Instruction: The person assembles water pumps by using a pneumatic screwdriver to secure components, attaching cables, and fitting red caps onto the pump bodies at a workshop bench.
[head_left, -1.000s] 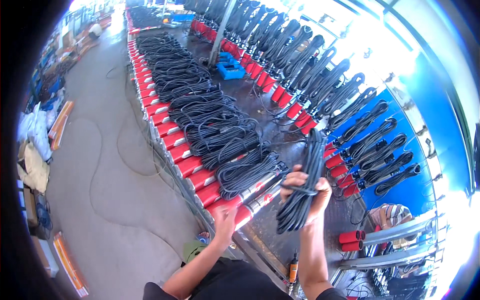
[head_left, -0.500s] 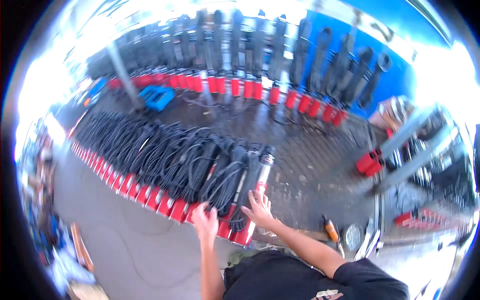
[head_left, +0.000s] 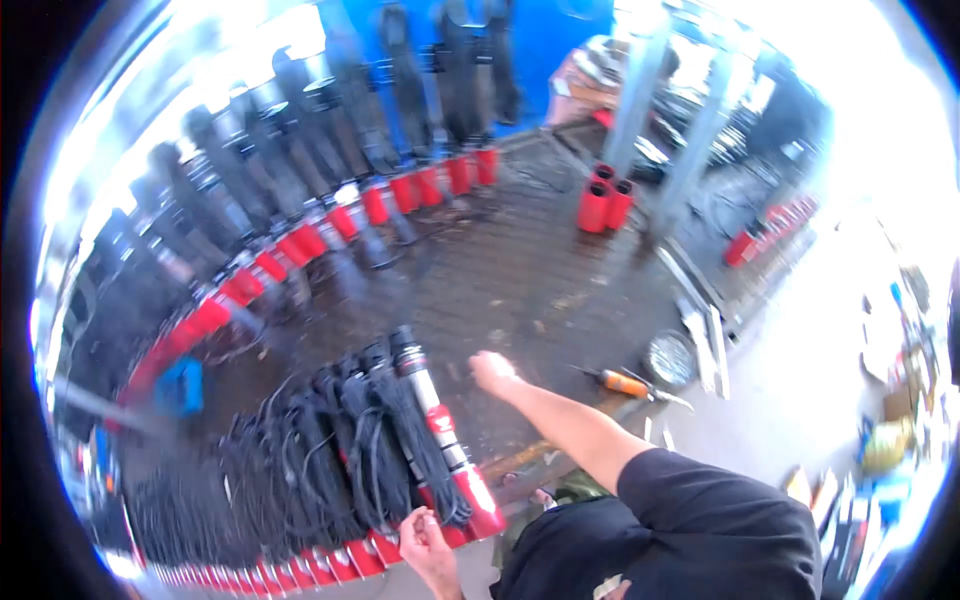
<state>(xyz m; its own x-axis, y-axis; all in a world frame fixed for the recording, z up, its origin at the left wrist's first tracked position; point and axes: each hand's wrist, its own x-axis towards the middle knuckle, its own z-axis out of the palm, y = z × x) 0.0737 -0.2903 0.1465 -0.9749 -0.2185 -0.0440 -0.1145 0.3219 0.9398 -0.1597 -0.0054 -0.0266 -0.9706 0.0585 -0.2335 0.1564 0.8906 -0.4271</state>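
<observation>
My left hand (head_left: 428, 550) is at the near end of a row of red-and-silver cylinders that look like submersible pumps, its fingers curled together beside a coiled black cable (head_left: 375, 465). Whether anything is pinched there, I cannot make out. Closest to my hands lies the end pump (head_left: 447, 428), silver with a black top and a wide red base. My right hand (head_left: 493, 372) hovers over the dark bench (head_left: 540, 295), apart from that pump; its fingers are bunched and blurred. More black cable bundles (head_left: 290, 475) cover the pumps to the left.
Standing pumps with red bases (head_left: 375, 205) line the back. Red cylinders (head_left: 603, 203) stand by metal posts (head_left: 637, 90). Right of my right arm lie an orange-handled tool (head_left: 625, 383), a round metal disc (head_left: 671, 358) and metal strips (head_left: 700, 345). A blue object (head_left: 180, 387) sits far left.
The view has swung right, so the pump row now sits lower and further left. My right hand has left the end pump's cable and moved out over the bench. My left hand stays near the row.
</observation>
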